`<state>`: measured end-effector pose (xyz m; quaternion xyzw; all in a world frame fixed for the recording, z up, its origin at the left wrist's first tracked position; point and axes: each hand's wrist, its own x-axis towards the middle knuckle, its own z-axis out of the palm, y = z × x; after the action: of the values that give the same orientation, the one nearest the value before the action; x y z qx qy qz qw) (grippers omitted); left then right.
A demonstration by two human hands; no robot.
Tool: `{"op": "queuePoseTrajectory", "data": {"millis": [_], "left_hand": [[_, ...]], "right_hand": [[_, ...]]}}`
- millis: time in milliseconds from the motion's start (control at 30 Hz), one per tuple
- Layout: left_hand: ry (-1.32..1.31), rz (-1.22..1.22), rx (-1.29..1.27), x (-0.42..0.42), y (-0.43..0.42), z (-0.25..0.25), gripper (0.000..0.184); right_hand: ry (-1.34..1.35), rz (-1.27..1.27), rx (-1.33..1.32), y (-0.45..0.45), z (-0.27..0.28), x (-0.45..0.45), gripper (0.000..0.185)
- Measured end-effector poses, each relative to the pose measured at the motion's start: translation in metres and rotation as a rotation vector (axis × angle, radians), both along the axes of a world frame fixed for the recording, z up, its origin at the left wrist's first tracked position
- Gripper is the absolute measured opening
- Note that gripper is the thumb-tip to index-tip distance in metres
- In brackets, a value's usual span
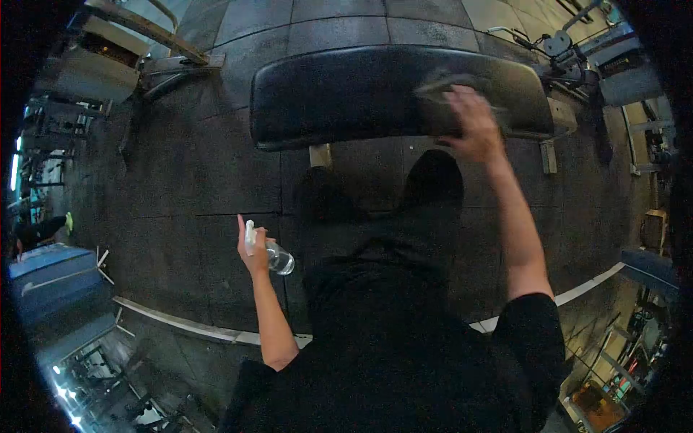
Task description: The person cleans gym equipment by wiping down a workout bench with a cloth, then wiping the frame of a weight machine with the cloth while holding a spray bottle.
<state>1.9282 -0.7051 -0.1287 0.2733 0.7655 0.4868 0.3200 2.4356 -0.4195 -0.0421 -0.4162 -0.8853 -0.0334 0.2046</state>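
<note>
A clear spray bottle with a white trigger head hangs tilted in my left hand, whose fingers wrap around its neck while one finger points forward. My right hand reaches over the right part of a long black padded bench. Under its fingers is a greyish cloth, smeared by motion and pressed against the pad. Part of the cloth is hidden beneath the hand.
Dark rubber floor tiles surround the bench. Gym machine frames stand at upper left and upper right. A blue padded block lies at left, near a person's shoe. A pale strip crosses the floor behind me.
</note>
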Motion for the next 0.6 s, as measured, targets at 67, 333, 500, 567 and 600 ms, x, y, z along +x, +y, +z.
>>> {"op": "queuePoseTrajectory", "data": {"millis": [67,333,500,567,600], "left_hand": [[-0.017,-0.023,0.022,-0.001,0.007,-0.012,0.075],[-0.021,-0.061,0.122,0.011,0.034,0.008,0.064],[0.043,-0.127,0.141,0.012,0.037,0.018,0.066],[0.079,-0.124,0.148,0.014,0.039,0.025,0.064],[0.084,-0.148,0.158,0.015,0.041,0.032,0.064]], "right_hand": [[-0.027,-0.202,0.011,0.009,-0.014,0.099,0.086],[-0.126,-0.448,0.051,0.047,-0.036,0.002,0.084],[-0.039,-0.069,-0.157,0.053,-0.019,-0.249,0.09],[-0.052,0.109,-0.216,0.044,-0.015,-0.337,0.089],[-0.054,0.193,-0.204,0.04,-0.021,-0.372,0.089]]}}
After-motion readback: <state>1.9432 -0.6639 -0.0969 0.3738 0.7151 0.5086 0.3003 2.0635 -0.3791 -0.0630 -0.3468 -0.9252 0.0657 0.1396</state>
